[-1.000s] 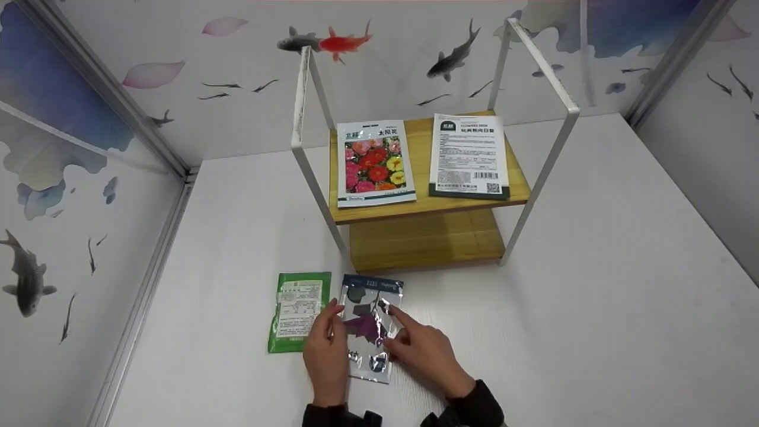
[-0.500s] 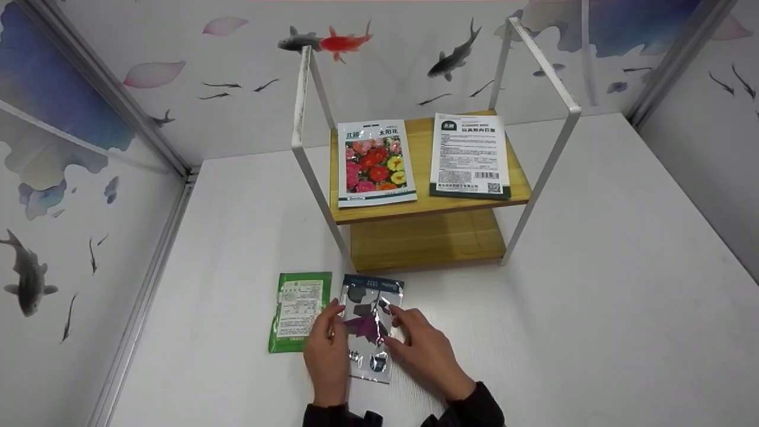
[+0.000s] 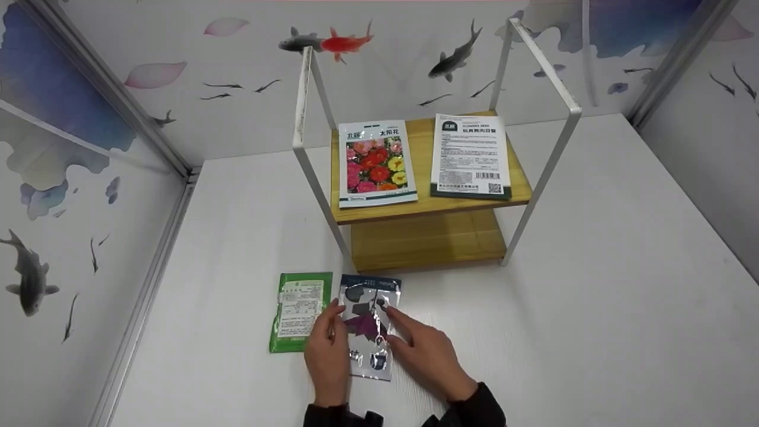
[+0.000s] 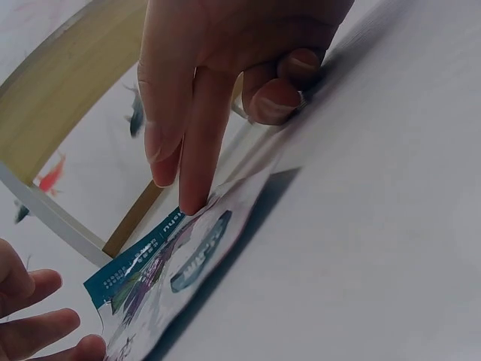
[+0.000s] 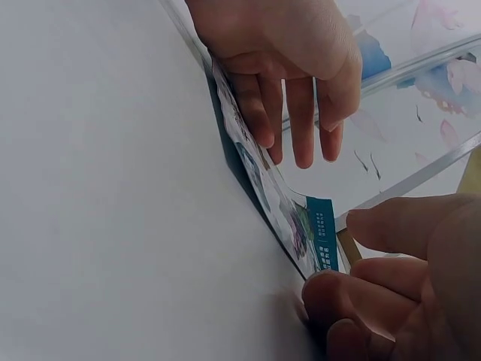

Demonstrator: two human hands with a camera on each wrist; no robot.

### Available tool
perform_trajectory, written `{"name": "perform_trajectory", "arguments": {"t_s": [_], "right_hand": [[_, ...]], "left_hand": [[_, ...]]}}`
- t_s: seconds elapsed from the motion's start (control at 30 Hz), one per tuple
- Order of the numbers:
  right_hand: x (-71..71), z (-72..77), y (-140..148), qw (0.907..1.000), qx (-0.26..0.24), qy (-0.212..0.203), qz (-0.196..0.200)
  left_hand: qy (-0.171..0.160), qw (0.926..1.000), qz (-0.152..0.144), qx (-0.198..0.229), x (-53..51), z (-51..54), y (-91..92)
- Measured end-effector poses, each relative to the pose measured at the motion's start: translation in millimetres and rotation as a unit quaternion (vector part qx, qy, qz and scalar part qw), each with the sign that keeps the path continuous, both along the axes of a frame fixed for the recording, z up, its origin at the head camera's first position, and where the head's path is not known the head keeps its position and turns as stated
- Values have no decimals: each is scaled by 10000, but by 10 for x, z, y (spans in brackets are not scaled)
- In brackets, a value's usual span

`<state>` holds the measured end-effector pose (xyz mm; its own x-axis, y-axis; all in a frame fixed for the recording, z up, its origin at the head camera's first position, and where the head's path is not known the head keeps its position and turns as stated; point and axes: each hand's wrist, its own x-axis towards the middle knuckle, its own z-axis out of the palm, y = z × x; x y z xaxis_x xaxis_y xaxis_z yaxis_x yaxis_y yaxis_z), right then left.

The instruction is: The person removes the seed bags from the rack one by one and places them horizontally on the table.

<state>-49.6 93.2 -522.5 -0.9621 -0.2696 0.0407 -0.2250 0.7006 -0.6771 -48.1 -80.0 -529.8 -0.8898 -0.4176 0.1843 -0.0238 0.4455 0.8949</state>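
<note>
A silvery seed packet [image 3: 366,350] with a dark blue header and a purple picture lies in front of a small shelf. My left hand [image 3: 327,357] is along its left edge, its fingers extended and slightly spread in the right wrist view. My right hand [image 3: 431,350] touches the right edge with fingertips; in the left wrist view two fingers extend while others curl. A gap with shadow shows under part of the packet [image 5: 259,177]. Left of it lies a green packet [image 3: 301,308] with a white text panel, its lower right corner hidden by my left hand.
A two-tier shelf [image 3: 421,207] with white metal frame and wooden boards stands behind. On its upper board lie a flower-picture seed packet [image 3: 378,164] and a text-side-up packet [image 3: 469,155]. White walls with painted fish surround the white table [image 3: 599,284].
The silvery packet has shifted slightly left. My right index finger, first extended, bends back, then extends again onto the packet. My left hand stays nearly still.
</note>
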Motion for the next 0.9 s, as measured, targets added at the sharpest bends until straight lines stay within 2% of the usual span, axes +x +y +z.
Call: {"name": "perform_trajectory", "arguments": {"t_s": [0.23,0.5,0.7,0.9], "right_hand": [[-7,16,5,9998,154,-41,118],[-27,14,-8,9991,294,38,312],[-51,-8,14,9993,145,97,329],[-72,-15,42,9995,-27,-123,299]], "left_hand": [[-28,10000,42,-38,-9,7,15],[146,9998,-23,-118,-10,-5,1],[189,9997,-42,-154,-10,-13,-12],[32,9998,-68,-188,-12,-12,-12]]}}
